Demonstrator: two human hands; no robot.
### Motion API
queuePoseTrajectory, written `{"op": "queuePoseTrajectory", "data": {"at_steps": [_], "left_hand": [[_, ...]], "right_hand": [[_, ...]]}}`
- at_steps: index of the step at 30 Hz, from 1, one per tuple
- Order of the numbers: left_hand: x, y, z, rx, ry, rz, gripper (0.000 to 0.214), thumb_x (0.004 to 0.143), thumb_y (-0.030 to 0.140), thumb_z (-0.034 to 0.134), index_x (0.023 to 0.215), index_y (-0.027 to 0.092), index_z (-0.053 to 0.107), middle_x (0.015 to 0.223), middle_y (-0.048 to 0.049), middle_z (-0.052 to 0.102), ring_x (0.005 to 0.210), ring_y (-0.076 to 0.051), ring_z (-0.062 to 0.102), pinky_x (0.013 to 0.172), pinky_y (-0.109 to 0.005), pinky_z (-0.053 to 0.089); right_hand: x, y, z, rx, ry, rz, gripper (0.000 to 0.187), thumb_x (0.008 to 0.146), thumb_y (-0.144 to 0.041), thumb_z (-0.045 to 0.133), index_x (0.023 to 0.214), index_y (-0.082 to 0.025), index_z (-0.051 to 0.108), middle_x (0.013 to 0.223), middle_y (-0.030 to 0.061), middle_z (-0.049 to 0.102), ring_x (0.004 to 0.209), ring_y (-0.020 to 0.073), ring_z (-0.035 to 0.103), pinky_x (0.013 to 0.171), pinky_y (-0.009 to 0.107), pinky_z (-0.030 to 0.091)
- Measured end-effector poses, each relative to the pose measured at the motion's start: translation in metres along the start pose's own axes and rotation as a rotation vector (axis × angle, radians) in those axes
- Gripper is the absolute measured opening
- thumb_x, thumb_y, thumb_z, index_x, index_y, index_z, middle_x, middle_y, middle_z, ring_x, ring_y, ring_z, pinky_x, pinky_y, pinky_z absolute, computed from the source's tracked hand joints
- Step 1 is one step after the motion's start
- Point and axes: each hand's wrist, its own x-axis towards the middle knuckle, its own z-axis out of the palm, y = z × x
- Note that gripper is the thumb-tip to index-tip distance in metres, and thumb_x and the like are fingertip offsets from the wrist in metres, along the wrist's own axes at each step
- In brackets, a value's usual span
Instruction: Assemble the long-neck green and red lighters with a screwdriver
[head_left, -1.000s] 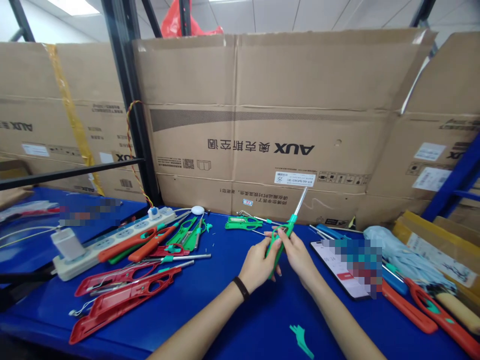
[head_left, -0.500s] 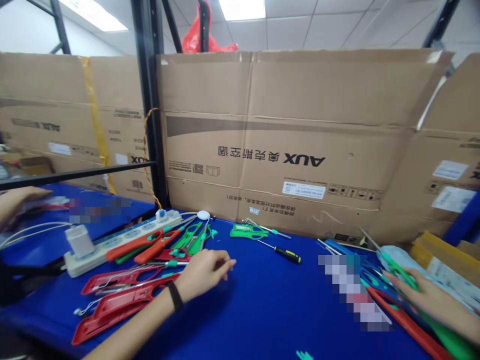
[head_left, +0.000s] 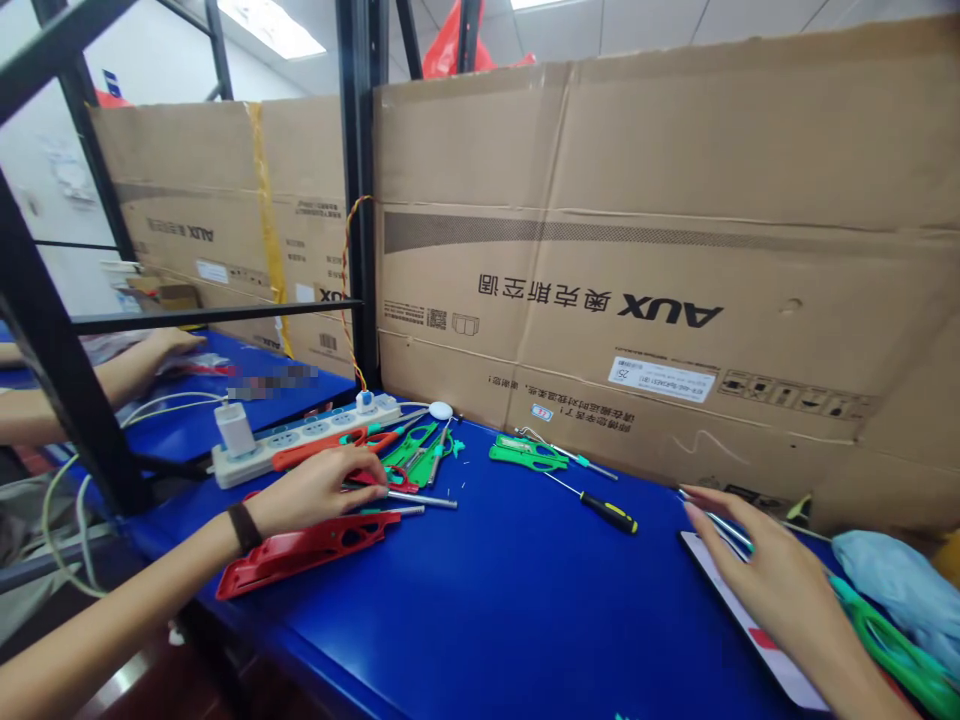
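Hands, two, well apart. Left hand [head_left: 330, 490]: half a second ago over bare counter, now back at the left edge, bent above the red shells, fingertips at a metal tube [head_left: 424, 497]; whether they grip it, cannot tell. Right hand [head_left: 772, 560]: then holding the green lighter, now without it, over the phone, fingertips at metal rods [head_left: 724, 530]; grip on these uncertain.

Green lighter [head_left: 892, 640]: now lying at the counter's right edge, beside a light-blue bag [head_left: 896, 580], partly behind the right forearm and cut by the frame.

Counter [head_left: 510, 600], blue. Near its left edge: an open red shell [head_left: 300, 560], a second mostly hidden by the left hand. Behind: orange lighters [head_left: 307, 452], a white power strip [head_left: 262, 458] with plugged charger [head_left: 235, 430], green open shells [head_left: 424, 455], a white disc [head_left: 440, 410]. Toward the far edge, centre: a green shell half [head_left: 525, 455] and a black-and-yellow screwdriver [head_left: 609, 512], both lying as before.

Right side: phone [head_left: 763, 637], partly covered by the right hand. Along the far edge: a cardboard panel [head_left: 630, 200], upright. Far left, past a black rack post [head_left: 360, 250]: another person's arm [head_left: 124, 385].
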Motion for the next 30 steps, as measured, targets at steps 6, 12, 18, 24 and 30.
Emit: {"op": "queuePoseTrajectory", "data": {"at_steps": [6,12,18,24,30], "left_hand": [[0.006,0.023,0.026,-0.083,-0.018,0.098,0.023,0.088,0.038,0.05,0.103,0.024,0.061,0.106,-0.0033,0.063,0.098,-0.02,0.058,0.088,-0.029,0.043],[0.092,0.072,0.083,-0.13,0.062,0.284,0.026,0.092,0.036,0.047,0.111,0.021,0.055,0.116,-0.0054,0.06,0.11,-0.02,0.054,0.099,-0.032,0.039],[0.2,0.101,0.122,-0.14,0.101,0.271,0.029,0.095,0.032,0.039,0.111,0.014,0.054,0.117,-0.0108,0.059,0.112,-0.021,0.053,0.099,-0.033,0.039],[0.226,0.092,0.151,-0.03,0.053,0.293,0.028,0.093,0.034,0.04,0.102,0.014,0.057,0.108,-0.0115,0.06,0.102,-0.024,0.055,0.093,-0.038,0.041],[0.221,0.086,0.161,0.046,0.104,0.256,0.035,0.09,0.047,0.042,0.097,0.016,0.057,0.108,-0.0115,0.055,0.107,-0.028,0.047,0.097,-0.046,0.033]], "right_hand": [[-0.008,-0.039,0.046,0.036,-0.049,-0.206,0.033,0.087,-0.043,0.04,0.101,-0.024,0.064,0.103,0.0065,0.07,0.106,0.0287,0.057,0.1,0.048,0.035],[-0.021,-0.01,0.082,0.014,-0.288,-0.251,0.042,0.087,-0.036,0.049,0.127,-0.025,0.053,0.134,0.0101,0.05,0.13,0.0298,0.037,0.101,0.049,0.036],[-0.019,-0.022,0.073,-0.062,-0.437,-0.162,0.025,0.087,-0.014,0.043,0.098,-0.023,0.065,0.108,0.0067,0.061,0.097,0.0211,0.061,0.087,0.034,0.044],[-0.019,-0.024,0.044,-0.06,-0.495,-0.088,0.026,0.072,-0.001,0.05,0.072,-0.022,0.065,0.088,0.0013,0.061,0.074,0.0141,0.063,0.065,0.022,0.043],[-0.029,-0.016,0.027,-0.069,-0.524,0.08,0.026,0.062,-0.001,0.054,0.061,-0.023,0.068,0.07,0.0015,0.065,0.065,0.0166,0.063,0.057,0.022,0.041]]}}
